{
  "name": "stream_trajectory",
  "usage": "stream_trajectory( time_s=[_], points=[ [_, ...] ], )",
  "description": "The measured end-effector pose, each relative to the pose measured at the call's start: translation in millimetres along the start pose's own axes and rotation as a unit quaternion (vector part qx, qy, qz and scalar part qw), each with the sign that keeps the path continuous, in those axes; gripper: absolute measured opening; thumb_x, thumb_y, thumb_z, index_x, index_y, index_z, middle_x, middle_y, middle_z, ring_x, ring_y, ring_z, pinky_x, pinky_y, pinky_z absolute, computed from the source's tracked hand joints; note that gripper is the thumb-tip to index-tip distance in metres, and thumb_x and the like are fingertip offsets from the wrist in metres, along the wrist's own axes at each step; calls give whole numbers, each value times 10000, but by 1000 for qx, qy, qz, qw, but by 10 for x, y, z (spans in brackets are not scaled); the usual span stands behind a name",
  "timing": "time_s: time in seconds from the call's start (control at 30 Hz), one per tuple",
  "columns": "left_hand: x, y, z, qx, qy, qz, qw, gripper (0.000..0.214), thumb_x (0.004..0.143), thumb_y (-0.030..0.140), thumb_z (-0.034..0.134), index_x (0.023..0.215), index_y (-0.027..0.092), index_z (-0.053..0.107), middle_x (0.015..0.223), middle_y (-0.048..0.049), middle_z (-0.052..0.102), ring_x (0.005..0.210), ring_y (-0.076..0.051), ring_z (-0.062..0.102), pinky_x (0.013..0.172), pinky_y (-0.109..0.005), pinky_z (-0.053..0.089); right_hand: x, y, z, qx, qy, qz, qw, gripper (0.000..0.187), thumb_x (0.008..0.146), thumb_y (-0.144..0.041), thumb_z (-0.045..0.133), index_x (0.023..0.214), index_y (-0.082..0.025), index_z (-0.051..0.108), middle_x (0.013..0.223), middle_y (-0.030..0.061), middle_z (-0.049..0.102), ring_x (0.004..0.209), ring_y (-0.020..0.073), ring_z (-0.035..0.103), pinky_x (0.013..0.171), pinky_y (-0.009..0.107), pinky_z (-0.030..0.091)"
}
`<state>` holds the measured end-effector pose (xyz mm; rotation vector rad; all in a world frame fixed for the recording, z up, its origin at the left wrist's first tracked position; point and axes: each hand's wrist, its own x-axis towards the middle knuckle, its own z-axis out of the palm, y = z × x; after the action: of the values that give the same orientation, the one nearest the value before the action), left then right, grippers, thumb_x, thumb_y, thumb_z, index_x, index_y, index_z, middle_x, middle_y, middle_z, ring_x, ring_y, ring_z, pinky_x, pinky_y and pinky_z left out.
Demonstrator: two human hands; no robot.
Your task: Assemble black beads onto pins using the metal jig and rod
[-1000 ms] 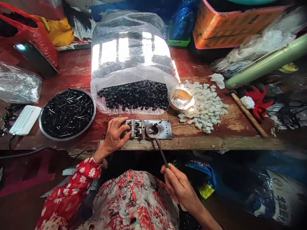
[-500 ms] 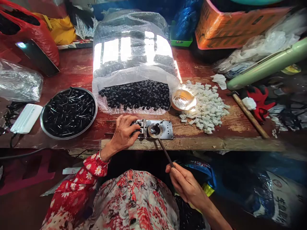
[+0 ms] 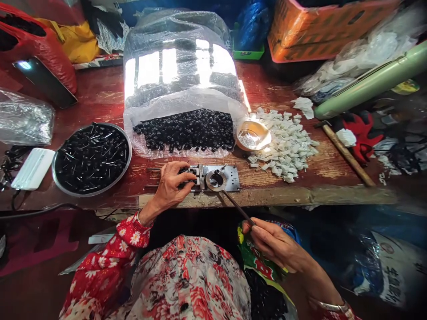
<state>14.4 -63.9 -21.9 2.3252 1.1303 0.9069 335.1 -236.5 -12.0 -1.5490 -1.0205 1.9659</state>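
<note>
A flat metal fixture (image 3: 232, 178) with a round ring (image 3: 211, 181) lies at the table's front edge. From the ring a thin dark lever (image 3: 238, 209) slants down to the right. My right hand (image 3: 280, 244) is closed around the lever's outer end. Over the left part of the fixture my left hand (image 3: 173, 186) is curled, thumb and fingertips against its slotted block; any small piece under the fingers is hidden. Behind the fixture, small black parts (image 3: 187, 131) spill from a clear plastic bag (image 3: 183, 49).
A round metal bowl (image 3: 128, 168) of black parts with pins stands left, beside a white device (image 3: 33, 169). To the right are a yellowish cup (image 3: 253, 135), a heap of whitish pieces (image 3: 288, 146), a wooden-handled hammer (image 3: 348, 155) and a green tube (image 3: 370, 82).
My right hand has swung the lever to the right, and the ring has turned with it. My left hand keeps its place on the fixture. The whole view has shifted slightly.
</note>
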Motion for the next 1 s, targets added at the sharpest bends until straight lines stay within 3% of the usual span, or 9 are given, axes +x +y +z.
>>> stream_trajectory(
  time_s=[0.2, 0.33, 0.7, 1.0],
  points=[
    [-49, -19, -30, -13, 17, 15, 1000, 148, 936, 266, 689, 1074, 232, 729, 1291, -90, 680, 1255, -271, 592, 1109, -484, 423, 43, 58, -293, -2, -32, 14, 999, 503, 1014, -679, 538, 1132, -194, 599, 517, -117, 357, 359, 50, 250, 345, 177, 171],
    [-91, -28, -46, 6, 40, 22, 999, 111, 947, 278, 659, 1029, 234, 719, 1300, -94, 677, 1269, -280, 585, 1128, -506, 422, 45, 72, -371, -3, -33, 14, 999, 485, 1018, -667, 543, 1141, -202, 604, 516, -119, 339, 373, 54, 246, 354, 178, 180],
    [-55, -10, -12, 48, 40, 26, 998, 133, 974, 349, 668, 1016, 261, 758, 1300, -78, 694, 1267, -277, 590, 1155, -528, 383, -37, 2, -10, -20, 22, 4, 1000, 501, 1023, -687, 507, 1111, -198, 572, 549, -122, 317, 405, 44, 197, 352, 170, 170],
    [39, 106, -11, 75, -2, -5, 997, 82, 962, 309, 712, 945, 269, 782, 1238, -49, 736, 1259, -284, 591, 1185, -570, 313, -41, 6, 12, -20, 32, -5, 999, 479, 1036, -666, 505, 1098, -196, 569, 551, -117, 359, 392, 43, 213, 359, 181, 190]
  ],
)
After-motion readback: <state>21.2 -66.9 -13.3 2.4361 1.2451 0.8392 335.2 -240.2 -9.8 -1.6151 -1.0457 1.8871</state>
